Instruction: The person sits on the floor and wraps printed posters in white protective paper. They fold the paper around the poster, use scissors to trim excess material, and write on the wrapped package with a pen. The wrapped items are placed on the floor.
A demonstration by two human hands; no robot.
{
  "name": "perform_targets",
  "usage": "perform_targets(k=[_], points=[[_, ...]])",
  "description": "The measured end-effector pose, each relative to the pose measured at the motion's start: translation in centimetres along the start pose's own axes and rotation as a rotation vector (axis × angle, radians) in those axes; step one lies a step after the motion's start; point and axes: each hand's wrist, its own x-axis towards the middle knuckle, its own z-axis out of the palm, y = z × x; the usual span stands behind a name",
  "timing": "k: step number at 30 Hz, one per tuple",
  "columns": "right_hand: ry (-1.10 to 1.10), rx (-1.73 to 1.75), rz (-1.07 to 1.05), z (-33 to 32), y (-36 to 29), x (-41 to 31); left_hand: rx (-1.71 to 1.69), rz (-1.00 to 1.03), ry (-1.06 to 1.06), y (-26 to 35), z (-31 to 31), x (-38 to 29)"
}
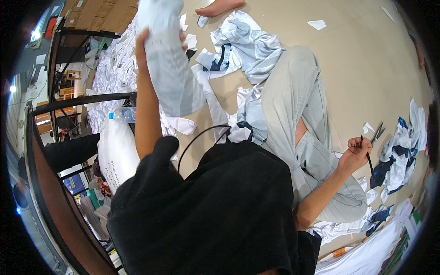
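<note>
My left hand (141, 41) is raised at the upper left, gripping a pale grey-white fabric piece (172, 68). The cloth is blurred and hangs down past my wrist; fingers show at both its edges. Out to the right, my right hand (359, 153) is closed around a pair of scissors (379, 133), whose metal blades point away and stand apart. A thin dark strip (370, 165) also runs through those fingers; its kind is unclear. By my grey trousers (292, 92) lie a crumpled pale cloth heap (256, 48) and smaller white and grey pieces (253, 110).
A large pile of white fabric pieces (115, 62) fills the left, beside a black metal frame (86, 99). A plastic bottle (122, 115) rests on a white sack (115, 161) bearing writing. White and navy cloth (398, 154) lies at right. Another person's foot (223, 7) shows at the top.
</note>
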Motion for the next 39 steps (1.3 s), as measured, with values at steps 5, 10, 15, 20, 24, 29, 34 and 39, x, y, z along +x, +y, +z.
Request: perform_targets(k=[5, 10, 15, 20, 24, 29, 34, 39], points=[[0.002, -0.014, 0.032, 0.1, 0.0, -0.1, 0.747, -0.539, 0.687, -13.3, -7.5, -8.5], [0.020, -0.033, 0.010, 0.1, 0.1, 0.0, 0.759, -0.744, 0.863, -18.4, -9.6, -10.9], [0.011, -0.064, -0.015, 0.1, -0.5, -0.5, 0.816, -0.774, 0.853, -14.8, -10.3, -10.4], [0.130, -0.160, -0.091, -0.2, -2.6, 0.0, 1.111, -0.233, 0.990, -13.8, -10.7, -6.0], [0.287, -0.324, -0.234, -2.1, -6.5, 1.8, 1.276, 0.116, 0.623, -14.2, -8.8, 1.5], [0.401, -0.345, -0.436, -9.0, -14.6, -0.1, 1.219, 0.146, 0.249, -17.9, -1.1, 11.3], [0.852, -0.500, -0.584, -17.3, -20.7, -9.1, 1.479, 0.284, 0.003, -22.6, 5.7, 16.3], [0.969, -1.244, -0.065, -25.0, -18.1, -20.7, 1.659, 0.373, -0.216, -26.1, 8.5, 18.5]])
